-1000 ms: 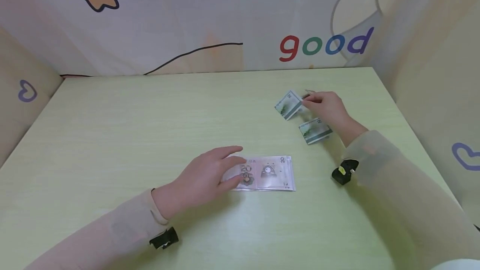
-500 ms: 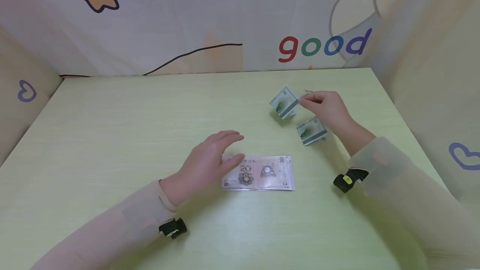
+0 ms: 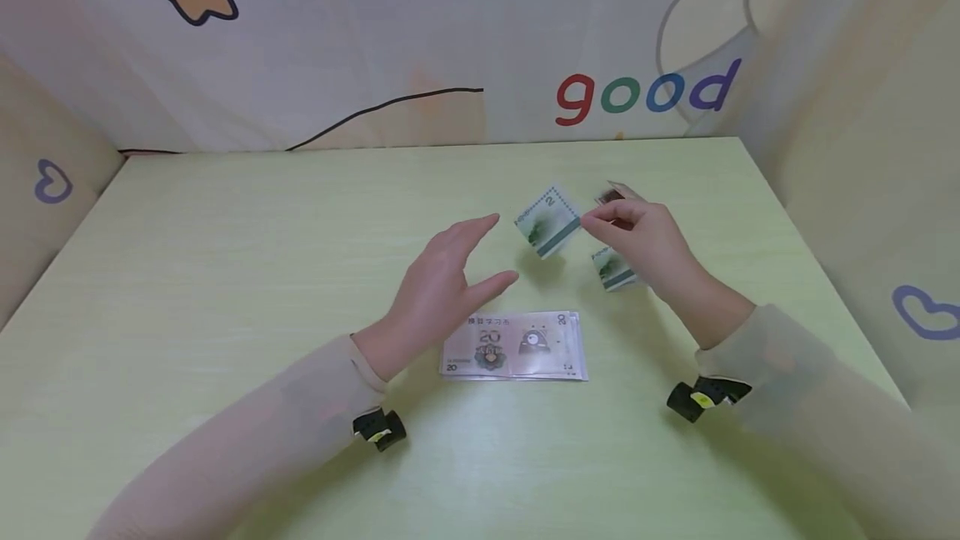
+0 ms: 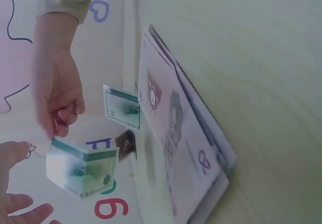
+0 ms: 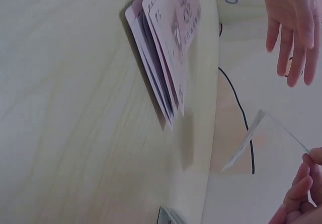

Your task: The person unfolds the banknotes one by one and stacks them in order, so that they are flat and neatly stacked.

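My right hand (image 3: 652,244) pinches a folded green-and-white banknote (image 3: 549,225) marked 2 by one corner, lifted above the table. In the left wrist view the crease of this banknote (image 4: 83,168) shows, its two halves standing apart. To the left of it, my left hand (image 3: 438,290) hangs with thumb and fingers spread, holding nothing. Below the left hand lies a stack of pinkish banknotes (image 3: 525,348) marked 20, slightly fanned. A second folded green banknote (image 3: 611,269) stands on the table, partly covered by the right hand.
Behind the right hand is a small brownish folded piece of paper (image 3: 611,192), mostly hidden. The pale green table (image 3: 262,248) ends at a printed cloth wall (image 3: 337,40) at the back, with more cloth on both sides.
The right hand has carried the pinched green banknote leftward and slightly nearer. My left hand has risen from over the stack and moved up and right towards that banknote, fingers spreading wider.
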`<state>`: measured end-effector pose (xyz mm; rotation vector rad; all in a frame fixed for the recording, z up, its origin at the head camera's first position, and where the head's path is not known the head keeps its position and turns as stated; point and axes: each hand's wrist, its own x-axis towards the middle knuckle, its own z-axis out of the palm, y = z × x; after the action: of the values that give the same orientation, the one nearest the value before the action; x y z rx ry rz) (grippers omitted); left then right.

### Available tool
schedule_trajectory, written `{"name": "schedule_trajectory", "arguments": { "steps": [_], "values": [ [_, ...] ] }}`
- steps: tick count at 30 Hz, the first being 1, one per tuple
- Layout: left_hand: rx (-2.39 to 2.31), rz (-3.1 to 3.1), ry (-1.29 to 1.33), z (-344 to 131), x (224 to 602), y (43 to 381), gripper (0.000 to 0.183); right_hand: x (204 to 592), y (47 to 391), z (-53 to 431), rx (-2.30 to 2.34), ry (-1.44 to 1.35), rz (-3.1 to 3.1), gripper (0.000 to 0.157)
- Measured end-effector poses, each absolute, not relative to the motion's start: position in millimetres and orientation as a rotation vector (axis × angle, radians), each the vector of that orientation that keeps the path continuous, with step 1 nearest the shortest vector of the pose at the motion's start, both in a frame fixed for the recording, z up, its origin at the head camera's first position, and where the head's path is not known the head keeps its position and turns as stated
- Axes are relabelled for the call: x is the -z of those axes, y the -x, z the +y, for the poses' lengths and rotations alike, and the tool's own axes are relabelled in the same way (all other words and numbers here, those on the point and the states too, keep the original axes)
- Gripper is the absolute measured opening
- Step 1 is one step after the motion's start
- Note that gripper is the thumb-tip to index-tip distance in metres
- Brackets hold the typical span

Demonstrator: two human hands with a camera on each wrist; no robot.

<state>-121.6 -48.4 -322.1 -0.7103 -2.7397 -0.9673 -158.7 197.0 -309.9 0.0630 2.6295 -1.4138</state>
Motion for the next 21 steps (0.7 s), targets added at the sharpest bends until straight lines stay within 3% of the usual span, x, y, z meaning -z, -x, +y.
{"name": "schedule_trajectory", "arguments": {
  "steps": [21],
  "values": [
    [0.912,-2.758,0.742,-23.7,324.9,125.7,0.077,318.9,121.7,161.1,1.552,0.2,2.546,0.022]
  ]
}}
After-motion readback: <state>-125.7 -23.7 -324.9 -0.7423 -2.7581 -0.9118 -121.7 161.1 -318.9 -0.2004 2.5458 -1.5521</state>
